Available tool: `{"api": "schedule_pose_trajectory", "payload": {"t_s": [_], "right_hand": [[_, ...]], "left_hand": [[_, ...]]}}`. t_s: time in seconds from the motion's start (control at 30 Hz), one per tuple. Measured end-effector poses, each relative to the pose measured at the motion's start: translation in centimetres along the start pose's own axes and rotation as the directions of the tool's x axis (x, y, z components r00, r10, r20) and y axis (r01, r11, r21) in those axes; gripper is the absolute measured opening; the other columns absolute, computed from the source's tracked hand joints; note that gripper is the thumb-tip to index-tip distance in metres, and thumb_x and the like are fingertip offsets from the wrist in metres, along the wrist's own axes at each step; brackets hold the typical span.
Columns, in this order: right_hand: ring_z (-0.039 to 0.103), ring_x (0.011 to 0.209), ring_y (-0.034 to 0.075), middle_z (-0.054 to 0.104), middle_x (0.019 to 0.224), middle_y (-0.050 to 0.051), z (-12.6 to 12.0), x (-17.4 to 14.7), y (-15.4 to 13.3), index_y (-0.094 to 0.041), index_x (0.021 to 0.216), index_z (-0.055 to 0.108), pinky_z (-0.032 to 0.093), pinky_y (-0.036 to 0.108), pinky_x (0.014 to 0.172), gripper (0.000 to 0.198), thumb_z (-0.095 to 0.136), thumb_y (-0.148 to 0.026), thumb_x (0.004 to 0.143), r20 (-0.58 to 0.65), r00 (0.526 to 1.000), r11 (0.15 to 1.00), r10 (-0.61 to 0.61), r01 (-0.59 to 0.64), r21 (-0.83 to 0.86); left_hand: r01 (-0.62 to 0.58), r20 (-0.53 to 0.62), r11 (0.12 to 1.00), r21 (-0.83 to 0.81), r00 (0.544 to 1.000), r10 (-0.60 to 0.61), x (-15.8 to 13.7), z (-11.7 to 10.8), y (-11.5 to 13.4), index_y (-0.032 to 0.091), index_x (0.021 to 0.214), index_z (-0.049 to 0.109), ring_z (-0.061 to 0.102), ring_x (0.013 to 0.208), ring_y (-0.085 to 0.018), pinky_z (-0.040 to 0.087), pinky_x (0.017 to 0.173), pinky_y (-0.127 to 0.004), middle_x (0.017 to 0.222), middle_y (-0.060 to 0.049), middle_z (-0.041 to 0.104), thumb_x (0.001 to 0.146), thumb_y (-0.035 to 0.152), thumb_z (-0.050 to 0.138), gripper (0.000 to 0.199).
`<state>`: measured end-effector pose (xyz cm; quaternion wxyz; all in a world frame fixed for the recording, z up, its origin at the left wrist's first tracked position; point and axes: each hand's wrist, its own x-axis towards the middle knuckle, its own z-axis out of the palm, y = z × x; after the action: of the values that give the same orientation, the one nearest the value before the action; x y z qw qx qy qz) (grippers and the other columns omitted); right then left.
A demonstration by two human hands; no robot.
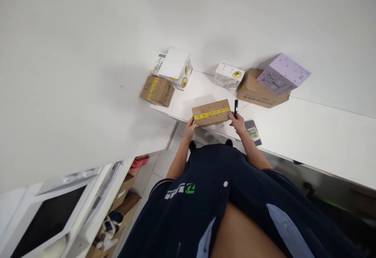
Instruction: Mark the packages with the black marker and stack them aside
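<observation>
A brown cardboard box (216, 120) with yellow printed tape along it is held over the front edge of the white table, tilted slightly. My left hand (190, 128) grips its left end, thumb and fingers closed on the lower corner. At the opposite end, my right hand (237, 123) is closed on the box's right edge. A black marker (236, 107) stands upright from that same right hand, held between the fingers. Just beyond the right wrist lies a dark flat item with a green banknote-like picture (253, 132).
White boxes with avocado pictures (175, 66) stand at the back left, beside a taped carton (158, 91). Farther right are another avocado box (228, 77), a larger carton (263, 93) and a purple box (283, 74). The white table (323, 132) runs right along the wall. Shelves (126, 191) stand lower left.
</observation>
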<state>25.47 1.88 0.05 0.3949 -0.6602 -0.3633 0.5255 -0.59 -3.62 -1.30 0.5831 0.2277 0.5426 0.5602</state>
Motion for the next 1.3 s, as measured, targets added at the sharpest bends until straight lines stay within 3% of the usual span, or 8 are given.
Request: {"api": "schedule_pose_trajectory", "payload": {"t_s": [0.23, 0.37, 0.47, 0.57, 0.7, 0.87, 1.0, 1.3], "right_hand": [[0.046, 0.054, 0.004, 0.07, 0.102, 0.002, 0.1, -0.1, -0.1, -0.019, 0.103, 0.068, 0.051, 0.023, 0.052, 0.048, 0.074, -0.044, 0.062, 0.086, 0.995, 0.996, -0.045, 0.038, 0.081], [0.044, 0.048, 0.005, 0.063, 0.072, -0.004, 0.3, -0.8, 1.1, -0.019, 0.093, 0.065, 0.051, 0.024, 0.051, 0.039, 0.07, -0.037, 0.06, 0.061, 0.997, 0.996, 0.057, -0.061, 0.068], [0.035, 0.041, 0.005, 0.045, 0.051, -0.012, 0.1, -1.2, 1.9, -0.02, 0.089, 0.062, 0.052, 0.025, 0.051, 0.032, 0.067, -0.037, 0.062, 0.054, 0.989, 0.983, 0.139, -0.144, 0.11], [0.031, 0.039, 0.005, 0.037, 0.047, -0.013, -0.1, -1.1, 2.0, -0.02, 0.082, 0.06, 0.051, 0.024, 0.048, 0.028, 0.067, -0.041, 0.065, 0.012, 0.987, 0.978, 0.161, -0.161, 0.136], [0.037, 0.045, 0.006, 0.044, 0.055, -0.008, -0.1, -0.6, 1.6, -0.02, 0.074, 0.059, 0.047, 0.022, 0.043, 0.033, 0.07, -0.05, 0.066, -0.031, 0.994, 0.993, 0.107, -0.105, 0.061], [0.048, 0.055, 0.01, 0.055, 0.066, -0.003, -0.1, -0.1, 1.6, -0.017, 0.088, 0.069, 0.048, 0.023, 0.044, 0.049, 0.072, -0.059, 0.064, 0.009, 0.999, 0.996, 0.038, -0.038, -0.077], [0.05, 0.057, 0.011, 0.057, 0.068, -0.001, -0.1, 0.2, 1.8, -0.016, 0.092, 0.07, 0.048, 0.024, 0.044, 0.055, 0.071, -0.062, 0.062, 0.018, 0.999, 0.995, 0.041, -0.039, -0.094], [0.048, 0.054, 0.008, 0.057, 0.067, -0.003, -0.3, 0.4, 1.3, -0.016, 0.09, 0.069, 0.046, 0.021, 0.043, 0.048, 0.073, -0.053, 0.06, 0.053, 0.995, 0.996, 0.087, -0.085, -0.027]], "left_hand": [[-0.087, -0.179, 0.987, -0.137, 0.982, 0.062, -0.3, 0.1, 1.2, 0.022, 0.092, 0.063, 0.062, 0.111, -0.019, 0.048, 0.093, -0.032, 0.113, -0.004, 0.069, 0.065, 0.02, 0.069, 0.028], [-0.018, -0.259, 0.988, -0.15, 0.966, -0.022, -1.2, -0.2, 0.4, 0.021, 0.079, 0.052, 0.062, 0.087, -0.014, 0.048, 0.074, -0.025, 0.097, -0.002, 0.066, 0.075, 0.033, 0.066, 0.019], [0.058, -0.27, 0.99, -0.128, 0.959, -0.091, -2.0, -0.3, -0.3, 0.022, 0.081, 0.054, 0.061, 0.085, -0.013, 0.047, 0.07, -0.024, 0.097, -0.003, 0.065, 0.081, 0.038, 0.063, 0.018], [0.133, -0.295, 0.986, -0.095, 0.943, -0.156, -2.3, -0.2, -0.6, 0.021, 0.085, 0.059, 0.062, 0.085, -0.014, 0.048, 0.068, -0.023, 0.1, -0.004, 0.066, 0.086, 0.038, 0.059, 0.017], [0.195, -0.316, 0.98, -0.049, 0.927, -0.201, -2.1, 0.1, -0.9, 0.021, 0.092, 0.063, 0.063, 0.085, -0.015, 0.047, 0.066, -0.023, 0.103, -0.006, 0.068, 0.086, 0.041, 0.061, 0.021], [0.261, -0.332, 0.965, 0.019, 0.912, -0.24, -1.9, 0.1, -1.2, 0.022, 0.107, 0.065, 0.065, 0.095, -0.018, 0.049, 0.075, -0.028, 0.109, -0.007, 0.069, 0.082, 0.038, 0.067, 0.03], [0.286, -0.325, 0.957, 0.05, 0.911, -0.255, -2.0, 0.1, -1.3, 0.023, 0.118, 0.063, 0.064, 0.101, -0.019, 0.049, 0.073, -0.028, 0.119, -0.008, 0.067, 0.084, 0.034, 0.064, 0.035], [0.28, -0.341, 0.958, -0.059, 0.897, -0.283, -1.7, 0.6, -0.6, 0.024, 0.108, 0.066, 0.063, 0.086, -0.017, 0.046, 0.067, -0.027, 0.105, -0.005, 0.069, 0.075, 0.03, 0.067, 0.034]]}}
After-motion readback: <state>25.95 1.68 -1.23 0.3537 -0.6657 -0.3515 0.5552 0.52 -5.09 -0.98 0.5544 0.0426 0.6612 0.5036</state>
